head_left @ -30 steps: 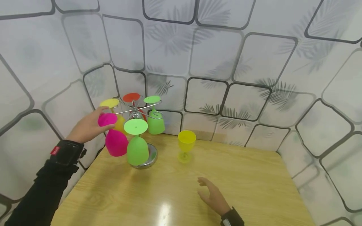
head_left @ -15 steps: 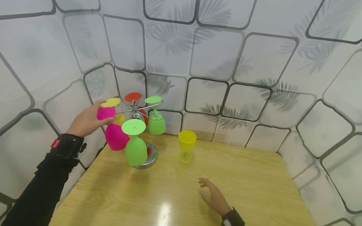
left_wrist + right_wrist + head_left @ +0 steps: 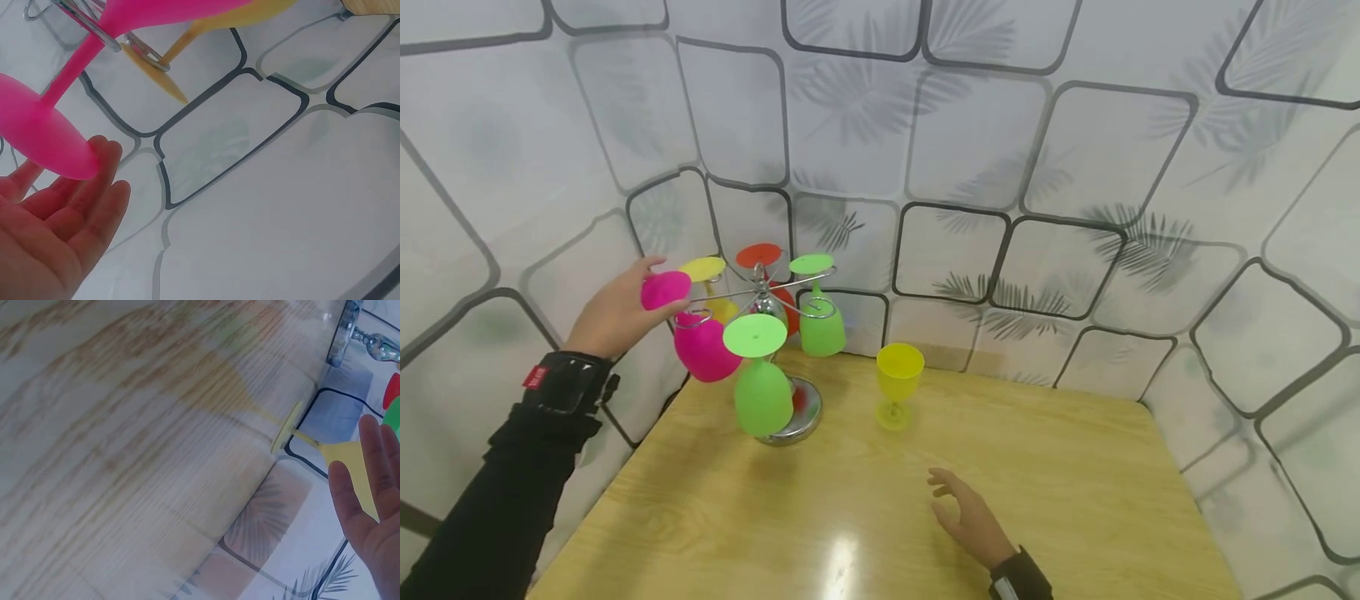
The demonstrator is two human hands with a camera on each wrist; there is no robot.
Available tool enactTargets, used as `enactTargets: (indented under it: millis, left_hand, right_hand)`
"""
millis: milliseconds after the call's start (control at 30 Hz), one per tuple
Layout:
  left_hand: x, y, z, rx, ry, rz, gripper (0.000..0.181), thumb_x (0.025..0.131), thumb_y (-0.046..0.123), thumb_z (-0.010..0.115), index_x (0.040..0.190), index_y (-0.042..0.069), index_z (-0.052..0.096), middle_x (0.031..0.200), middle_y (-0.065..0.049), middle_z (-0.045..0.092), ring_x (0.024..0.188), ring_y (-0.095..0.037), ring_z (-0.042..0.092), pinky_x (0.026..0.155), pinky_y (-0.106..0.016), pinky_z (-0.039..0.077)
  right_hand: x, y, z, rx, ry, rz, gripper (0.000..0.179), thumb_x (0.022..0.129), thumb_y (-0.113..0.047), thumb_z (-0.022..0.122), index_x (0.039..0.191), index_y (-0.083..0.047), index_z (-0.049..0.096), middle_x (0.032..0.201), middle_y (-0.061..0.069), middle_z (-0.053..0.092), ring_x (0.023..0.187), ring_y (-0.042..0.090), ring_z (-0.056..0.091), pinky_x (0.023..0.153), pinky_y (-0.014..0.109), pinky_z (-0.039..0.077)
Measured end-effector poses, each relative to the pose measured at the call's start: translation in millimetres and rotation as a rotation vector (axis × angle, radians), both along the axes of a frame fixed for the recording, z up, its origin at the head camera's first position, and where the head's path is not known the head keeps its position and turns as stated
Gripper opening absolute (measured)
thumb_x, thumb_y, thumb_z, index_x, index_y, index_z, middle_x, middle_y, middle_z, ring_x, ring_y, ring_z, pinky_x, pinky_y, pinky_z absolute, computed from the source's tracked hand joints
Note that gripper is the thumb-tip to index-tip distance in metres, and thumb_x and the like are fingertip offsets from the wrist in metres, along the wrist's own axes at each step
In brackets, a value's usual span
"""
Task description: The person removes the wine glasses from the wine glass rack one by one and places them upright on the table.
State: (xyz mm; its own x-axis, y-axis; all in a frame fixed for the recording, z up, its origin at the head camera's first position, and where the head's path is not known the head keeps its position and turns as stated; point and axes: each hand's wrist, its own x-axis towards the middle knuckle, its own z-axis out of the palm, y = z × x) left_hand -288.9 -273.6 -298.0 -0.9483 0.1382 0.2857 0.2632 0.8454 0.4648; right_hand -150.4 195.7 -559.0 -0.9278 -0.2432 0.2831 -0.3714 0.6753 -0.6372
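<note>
Left hand (image 3: 613, 312) pinches the foot of one inverted pink goblet (image 3: 705, 350), stem at the metal rack (image 3: 807, 417). To its right hang two green goblets (image 3: 763, 398), one red goblet (image 3: 758, 255), one yellow goblet (image 3: 702, 268). Right hand (image 3: 972, 518) is released; one upright yellow goblet (image 3: 899, 373) stands ahead on the table (image 3: 1075, 500).

The rack (image 3: 765, 292) covers part of the far red cup (image 3: 758, 255), and the pink cup (image 3: 706, 350) part of the hanging yellow cup (image 3: 703, 267). Lettering on the red tag (image 3: 535, 377) is too small to read. In the right wrist view, the right hand (image 3: 382, 534), cut by the right edge, covers part of the standing yellow cup (image 3: 347, 453).
</note>
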Motion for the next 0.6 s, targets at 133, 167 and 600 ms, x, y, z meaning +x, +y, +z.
enactTargets:
  millis: [133,167,600]
  left_hand:
    - [-8.8,5.0,-0.1,-0.009,0.05,-0.003,0.083,0.084,0.044,0.06,0.145,-0.003,0.027,0.129,-0.034,0.047,0.105,-0.049,0.05,0.081,-0.065,0.047]
    - [-11.2,6.9,-0.5,-0.014,0.062,-0.005,0.083,0.084,0.044,0.06,0.144,-0.003,0.028,0.127,-0.034,0.048,0.103,-0.048,0.05,0.08,-0.065,0.048]
    - [-18.7,35.6,4.9,-0.047,0.093,-0.104,0.073,0.084,0.038,0.062,0.14,-0.001,0.036,0.11,-0.029,0.059,0.088,-0.038,0.057,0.07,-0.055,0.052]
  right_hand:
    - [0.2,0.4,2.8,0.005,-0.008,0.002,0.047,0.085,-0.008,0.062,0.131,-0.009,0.05,0.116,0.009,0.063,0.099,0.022,0.062,0.084,0.048,0.053]
    - [0.5,0.6,3.4,0.006,-0.011,0.002,0.047,0.085,-0.009,0.062,0.131,-0.008,0.05,0.116,0.009,0.063,0.099,0.022,0.062,0.083,0.048,0.053]
    - [2.6,3.8,1.8,-0.007,-0.025,0.008,0.046,0.086,-0.007,0.061,0.13,-0.006,0.049,0.114,0.009,0.064,0.098,0.024,0.062,0.081,0.047,0.054]
